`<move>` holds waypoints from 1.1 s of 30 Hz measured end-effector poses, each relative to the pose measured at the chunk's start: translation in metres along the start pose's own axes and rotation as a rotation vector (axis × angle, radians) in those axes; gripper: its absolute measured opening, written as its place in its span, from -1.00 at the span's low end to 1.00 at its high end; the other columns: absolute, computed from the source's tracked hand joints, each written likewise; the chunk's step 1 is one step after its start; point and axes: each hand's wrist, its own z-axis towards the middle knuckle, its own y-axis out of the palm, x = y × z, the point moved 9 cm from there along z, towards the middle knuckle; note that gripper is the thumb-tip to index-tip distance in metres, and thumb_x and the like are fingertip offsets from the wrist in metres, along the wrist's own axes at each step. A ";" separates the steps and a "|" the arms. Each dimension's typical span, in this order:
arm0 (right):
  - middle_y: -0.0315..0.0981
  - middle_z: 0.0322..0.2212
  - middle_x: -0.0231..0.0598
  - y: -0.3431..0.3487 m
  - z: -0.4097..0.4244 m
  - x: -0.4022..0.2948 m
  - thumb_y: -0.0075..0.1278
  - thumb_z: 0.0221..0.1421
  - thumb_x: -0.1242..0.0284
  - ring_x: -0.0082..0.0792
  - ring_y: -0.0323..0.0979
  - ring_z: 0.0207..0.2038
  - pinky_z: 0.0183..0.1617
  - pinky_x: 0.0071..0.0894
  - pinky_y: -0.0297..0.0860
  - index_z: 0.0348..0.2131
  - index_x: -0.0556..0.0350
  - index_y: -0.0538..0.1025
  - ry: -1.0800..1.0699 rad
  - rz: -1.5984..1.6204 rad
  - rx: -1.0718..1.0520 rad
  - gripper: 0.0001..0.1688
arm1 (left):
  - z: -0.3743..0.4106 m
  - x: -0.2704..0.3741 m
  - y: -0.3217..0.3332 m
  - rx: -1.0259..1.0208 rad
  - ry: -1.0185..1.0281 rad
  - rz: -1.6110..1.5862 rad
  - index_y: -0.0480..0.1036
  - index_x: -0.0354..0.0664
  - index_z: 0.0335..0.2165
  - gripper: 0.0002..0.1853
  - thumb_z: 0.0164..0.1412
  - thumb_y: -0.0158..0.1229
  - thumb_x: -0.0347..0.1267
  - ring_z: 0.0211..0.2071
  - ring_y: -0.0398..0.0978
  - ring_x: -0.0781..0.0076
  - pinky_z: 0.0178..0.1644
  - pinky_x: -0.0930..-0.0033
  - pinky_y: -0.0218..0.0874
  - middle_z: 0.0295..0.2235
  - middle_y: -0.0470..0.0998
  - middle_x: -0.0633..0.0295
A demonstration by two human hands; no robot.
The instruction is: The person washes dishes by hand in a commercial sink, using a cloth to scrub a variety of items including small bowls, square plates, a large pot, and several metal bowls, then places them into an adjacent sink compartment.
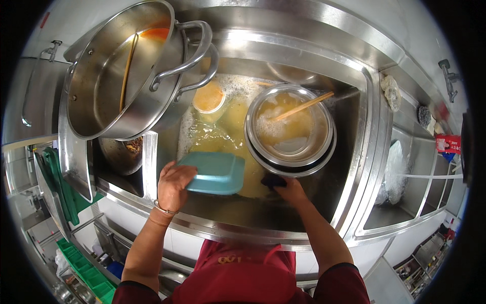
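Observation:
My left hand grips the left end of a teal rectangular container, tilted with its underside towards me, over the soapy water in a steel sink. In my right hand is a dark cloth or scrubbing pad, low in the sink and apart from the container. Just beyond that hand float or rest nested steel bowls. The upper bowl holds cloudy liquid and wooden chopsticks. A small round tub with orange residue sits farther left in the water.
Large stacked steel pots lean over the sink's left side, their handles jutting inward. Beneath them, a narrow basin holds a pan with food scraps. Water runs into another sink at right. Green trays stand lower left.

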 end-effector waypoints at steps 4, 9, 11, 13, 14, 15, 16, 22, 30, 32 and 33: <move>0.38 -0.09 0.06 -0.016 -0.031 -0.058 0.19 -0.18 0.40 -0.01 0.39 -0.06 0.07 -0.22 0.28 -0.12 0.07 0.45 -0.217 0.291 -0.003 -0.46 | 0.003 0.028 0.006 -0.005 0.244 0.054 0.55 -0.02 -0.45 -0.81 -0.13 0.11 -0.49 -0.07 0.44 0.34 0.24 -0.01 -0.10 -0.25 0.58 0.34; 0.28 -0.03 0.18 -0.002 -0.047 -0.151 0.19 -0.09 0.39 0.08 0.28 0.03 0.13 -0.17 0.20 -0.10 0.18 0.40 -0.573 0.381 -0.058 -0.47 | 0.002 0.011 0.021 0.219 -0.040 -0.027 0.58 0.02 -0.39 -0.72 -0.16 0.13 -0.53 0.07 0.32 0.20 0.24 -0.08 -0.11 -0.09 0.48 0.07; 0.23 0.01 0.23 0.023 -0.043 -0.164 0.14 -0.01 0.36 0.12 0.22 0.08 0.16 -0.14 0.16 -0.08 0.24 0.38 -0.562 0.417 -0.081 -0.48 | -0.019 -0.039 0.054 0.342 -0.486 -0.699 0.49 -0.05 -0.17 -0.70 0.09 0.02 -0.34 0.04 0.35 0.10 0.20 0.05 0.02 -0.03 0.42 0.04; 0.18 0.04 0.26 0.066 -0.025 -0.154 0.08 0.07 0.34 0.15 0.16 0.12 0.18 -0.12 0.13 -0.06 0.29 0.36 -0.477 0.477 -0.103 -0.49 | -0.049 -0.049 0.135 0.301 -1.040 -1.902 0.41 -0.10 -0.05 -0.60 0.21 -0.07 -0.18 0.01 0.37 0.10 0.16 0.12 0.10 -0.02 0.42 0.09; 0.17 0.06 0.25 0.082 -0.018 -0.158 -0.01 0.15 0.33 0.16 0.14 0.14 0.20 -0.10 0.11 -0.02 0.31 0.34 -0.541 0.403 -0.096 -0.50 | -0.059 -0.059 0.162 0.377 -1.163 -1.970 0.33 -0.19 0.01 -0.40 0.23 -0.15 0.05 -0.04 0.40 0.12 0.10 0.11 0.18 -0.02 0.41 0.12; 0.14 0.07 0.27 0.095 -0.004 -0.151 -0.04 0.17 0.31 0.16 0.12 0.15 0.21 -0.11 0.09 -0.01 0.33 0.32 -0.603 0.311 -0.029 -0.49 | -0.052 -0.052 0.159 0.384 -1.209 -1.971 0.34 -0.17 0.01 -0.39 0.22 -0.14 0.07 -0.05 0.40 0.14 0.09 0.10 0.20 -0.04 0.43 0.12; 0.11 0.09 0.29 0.109 0.012 -0.144 -0.08 0.19 0.29 0.15 0.10 0.16 0.23 -0.12 0.08 0.01 0.34 0.31 -0.663 0.221 0.039 -0.47 | -0.043 -0.041 0.146 0.393 -1.256 -1.969 0.34 -0.16 0.00 -0.38 0.21 -0.13 0.09 -0.05 0.41 0.15 0.08 0.09 0.21 -0.06 0.44 0.11; 0.18 0.11 0.02 0.088 0.095 -0.071 -0.19 0.22 0.30 -0.02 0.18 0.13 0.21 -0.16 0.11 0.02 0.10 0.36 -0.148 0.015 -0.021 -0.57 | -0.056 -0.038 0.149 0.166 -1.211 -1.650 0.40 -0.24 -0.11 -0.45 -0.17 0.38 -0.54 -0.25 0.51 0.26 -0.18 0.23 0.39 -0.25 0.53 0.20; 0.45 -0.20 -0.11 0.035 0.051 -0.070 0.20 -0.17 0.42 -0.10 0.44 -0.17 -0.07 -0.22 0.35 -0.19 0.05 0.49 -0.235 -0.046 0.191 -0.55 | -0.064 -0.040 0.131 0.234 -1.321 -1.349 0.46 -0.34 -0.26 -0.58 -0.22 0.29 -0.66 -0.40 0.54 0.29 -0.31 0.25 0.42 -0.35 0.57 0.15; 0.44 -0.22 -0.11 0.012 0.018 -0.120 0.21 -0.18 0.43 -0.12 0.45 -0.20 -0.10 -0.27 0.36 -0.24 0.09 0.49 -0.282 0.176 0.168 -0.59 | -0.057 -0.035 0.108 0.246 -1.205 -1.338 0.48 -0.34 -0.31 -0.64 -0.22 0.28 -0.67 -0.43 0.54 0.36 -0.30 0.32 0.41 -0.40 0.58 0.18; 0.44 -0.23 -0.10 0.002 0.003 -0.145 0.21 -0.19 0.44 -0.13 0.46 -0.22 -0.12 -0.29 0.37 -0.26 0.11 0.50 -0.311 0.285 0.162 -0.61 | -0.055 -0.034 0.102 0.239 -1.156 -1.290 0.49 -0.34 -0.30 -0.63 -0.22 0.26 -0.69 -0.42 0.54 0.38 -0.27 0.31 0.40 -0.39 0.58 0.19</move>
